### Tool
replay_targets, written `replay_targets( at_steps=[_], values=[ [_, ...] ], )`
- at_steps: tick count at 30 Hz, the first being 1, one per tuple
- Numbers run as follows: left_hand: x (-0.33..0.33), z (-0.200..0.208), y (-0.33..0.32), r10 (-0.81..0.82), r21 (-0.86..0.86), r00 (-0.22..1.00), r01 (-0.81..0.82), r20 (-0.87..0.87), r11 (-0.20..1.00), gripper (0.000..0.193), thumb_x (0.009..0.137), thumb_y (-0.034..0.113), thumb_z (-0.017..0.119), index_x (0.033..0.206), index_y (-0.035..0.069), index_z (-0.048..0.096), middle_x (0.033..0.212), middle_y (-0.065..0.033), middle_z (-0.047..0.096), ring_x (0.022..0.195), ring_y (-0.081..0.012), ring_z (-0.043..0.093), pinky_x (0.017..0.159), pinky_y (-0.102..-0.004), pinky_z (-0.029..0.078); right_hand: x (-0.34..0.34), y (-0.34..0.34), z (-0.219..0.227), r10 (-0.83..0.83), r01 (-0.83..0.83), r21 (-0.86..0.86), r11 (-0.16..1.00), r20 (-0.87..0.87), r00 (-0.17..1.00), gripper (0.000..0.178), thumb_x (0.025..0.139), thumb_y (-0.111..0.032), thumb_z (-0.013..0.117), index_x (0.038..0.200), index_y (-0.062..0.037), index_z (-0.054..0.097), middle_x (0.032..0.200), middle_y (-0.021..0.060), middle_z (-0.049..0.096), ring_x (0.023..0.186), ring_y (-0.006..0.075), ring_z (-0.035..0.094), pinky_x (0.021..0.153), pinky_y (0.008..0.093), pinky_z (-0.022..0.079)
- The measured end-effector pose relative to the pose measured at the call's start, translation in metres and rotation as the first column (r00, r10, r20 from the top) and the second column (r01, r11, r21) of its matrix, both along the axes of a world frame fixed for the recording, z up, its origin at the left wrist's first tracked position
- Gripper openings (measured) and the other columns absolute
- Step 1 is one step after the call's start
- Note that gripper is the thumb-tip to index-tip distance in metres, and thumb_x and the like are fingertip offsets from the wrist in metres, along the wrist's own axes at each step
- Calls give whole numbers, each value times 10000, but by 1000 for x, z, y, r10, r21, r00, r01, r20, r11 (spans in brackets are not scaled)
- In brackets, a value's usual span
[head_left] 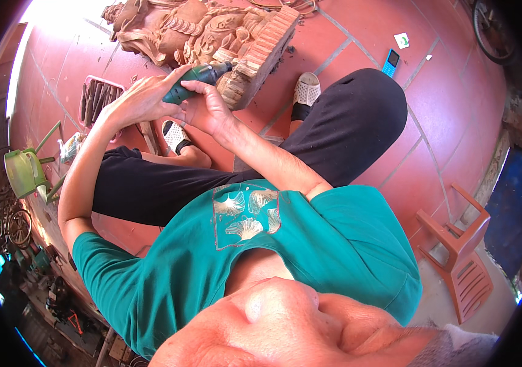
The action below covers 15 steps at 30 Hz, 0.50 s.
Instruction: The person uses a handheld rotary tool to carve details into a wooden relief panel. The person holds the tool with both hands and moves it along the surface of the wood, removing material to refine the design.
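Note:
Both my hands are closed around a dark green handheld rotary tool (pixel 198 79). My left hand (pixel 140 100) grips its rear part from the left. From the right and below, my right hand (pixel 207 109) holds it, thumb laid along the body. The tool's dark tip points right, in front of a brown wood carving (pixel 203 30) with deep relief figures and a ridged base. Whether the tip touches the wood, I cannot tell. The carving lies on the red tiled floor (pixel 359 18), beyond my feet.
Left of my hands lies a pink-rimmed tray (pixel 82 105) of dark chisel-like tools, near a plastic bag (pixel 71 147) and a green plastic chair (pixel 22 172). A blue phone (pixel 390 62) and a small card (pixel 401 41) lie right. A brown plastic chair (pixel 456 248) stands lower right.

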State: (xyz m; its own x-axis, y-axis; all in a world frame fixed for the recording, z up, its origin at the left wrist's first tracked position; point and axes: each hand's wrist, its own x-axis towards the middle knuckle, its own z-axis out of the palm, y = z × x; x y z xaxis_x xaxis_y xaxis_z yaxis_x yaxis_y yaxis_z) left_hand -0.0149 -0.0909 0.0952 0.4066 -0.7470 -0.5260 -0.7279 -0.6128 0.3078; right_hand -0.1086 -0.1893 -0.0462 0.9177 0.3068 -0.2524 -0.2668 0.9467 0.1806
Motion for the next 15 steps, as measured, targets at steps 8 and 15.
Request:
replay_targets(
  at_steps=[8, 15],
  values=[
    [3, -6, -6, -54, -7, 998, 54, 12, 999, 996, 734, 311, 830, 1574, 137, 323, 1028, -299, 699, 1010, -486, 663, 873, -542, 506, -5, -4, -2, -58, 58, -6, 998, 27, 998, 348, 880, -103, 685, 1214, -83, 586, 1122, 71, 676, 1065, 233, 668, 853, 449, 576],
    [4, -8, -15, -80, 22, 996, 79, 27, 997, 1003, 717, 291, 839, 1569, 149, 330, 1053, -282, 703, 1024, -483, 660, 871, -549, 500, -9, -8, -2, -95, 94, 35, 995, 27, 995, 332, 891, -98, 668, 1208, -74, 575, 1113, 72, 674, 1064, 222, 668, 869, 439, 597]
  ],
)
